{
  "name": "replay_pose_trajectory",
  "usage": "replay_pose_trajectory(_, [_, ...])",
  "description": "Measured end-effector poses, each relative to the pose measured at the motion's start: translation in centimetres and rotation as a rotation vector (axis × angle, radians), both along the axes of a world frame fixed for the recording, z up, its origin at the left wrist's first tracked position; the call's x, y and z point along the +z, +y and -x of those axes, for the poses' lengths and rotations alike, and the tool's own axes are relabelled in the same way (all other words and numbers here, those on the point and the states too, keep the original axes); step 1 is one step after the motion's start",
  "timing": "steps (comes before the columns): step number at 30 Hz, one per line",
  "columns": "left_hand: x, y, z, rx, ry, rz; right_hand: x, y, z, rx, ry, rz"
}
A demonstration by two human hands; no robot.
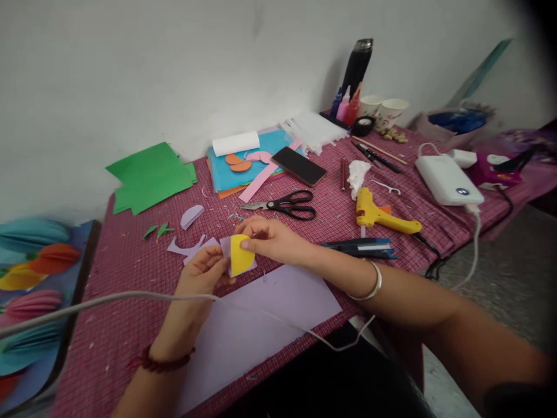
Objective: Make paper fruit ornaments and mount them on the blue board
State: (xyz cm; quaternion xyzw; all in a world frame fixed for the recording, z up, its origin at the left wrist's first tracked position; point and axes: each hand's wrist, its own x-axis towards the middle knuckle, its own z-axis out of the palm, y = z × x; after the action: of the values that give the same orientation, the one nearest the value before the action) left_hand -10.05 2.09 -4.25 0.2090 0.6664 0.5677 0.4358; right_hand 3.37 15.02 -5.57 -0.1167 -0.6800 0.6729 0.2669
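A yellow half-round paper piece (239, 256) lies against a small lilac paper (225, 246), both held up between my hands. My left hand (204, 268) pinches the lilac paper at its left side. From the right, my right hand (266, 237) grips the yellow piece, thumb on its front and fingers behind. Below them a large lilac sheet (270, 313) lies at the table's front edge. Lilac scraps (185, 247) and a folded lilac half-round (192, 217) rest to the left. Black-handled scissors (287, 204) lie just beyond my right hand.
A white cable (143, 295) crosses in front of my left forearm. Right of my hands are a yellow glue gun (385, 216), a blue-black tool (359, 248) and a white power bank (449, 180). Farther back lie green paper (152, 174), a phone (299, 165) and paper cups (391, 113).
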Motion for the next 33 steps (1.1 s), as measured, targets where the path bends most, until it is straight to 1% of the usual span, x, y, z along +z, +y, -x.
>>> replay_pose_trajectory(2, [-0.6, 0.1, -0.6, -0.017, -0.072, 0.014, -0.1, -0.1, -0.1, -0.051, -0.061, -0.128])
replay_pose_trajectory(5, [-1.2, -0.2, -1.2, -0.026, -0.094, 0.007, -0.2, -0.2, -0.1, -0.091, -0.167, -0.196])
replay_pose_trajectory(7, [-1.6, -0.4, -1.4, -0.047, -0.076, -0.016, -0.4, -0.3, 0.0, -0.054, -0.226, -0.177])
replay_pose_trajectory(10, [-2.1, -0.8, -1.4, -0.092, -0.044, -0.05, -0.6, -0.5, 0.2, 0.004, -0.266, -0.106])
replay_pose_trajectory(12, [-2.3, -1.0, -1.4, -0.101, -0.026, -0.059, -0.7, -0.6, 0.2, -0.004, -0.271, -0.087])
replay_pose_trajectory(17, [-2.7, -1.2, -1.3, -0.119, -0.009, -0.055, -0.5, -0.7, 0.2, -0.044, -0.322, -0.109])
replay_pose_trajectory(20, [-2.9, -1.1, -1.2, -0.128, 0.086, -0.082, -0.5, -0.8, 0.1, -0.04, -0.321, -0.119])
replay_pose_trajectory(23, [-2.8, -1.0, -1.2, -0.133, 0.181, -0.09, -0.5, -0.9, 0.1, -0.033, -0.275, -0.149])
replay_pose_trajectory(26, [-2.6, -1.0, -1.2, -0.138, 0.187, -0.08, -0.3, -0.9, 0.0, -0.056, -0.249, -0.171])
replay_pose_trajectory(33, [-1.8, -0.9, -1.5, -0.179, 0.18, -0.085, 0.3, -1.1, -0.1, -0.06, -0.313, -0.087])
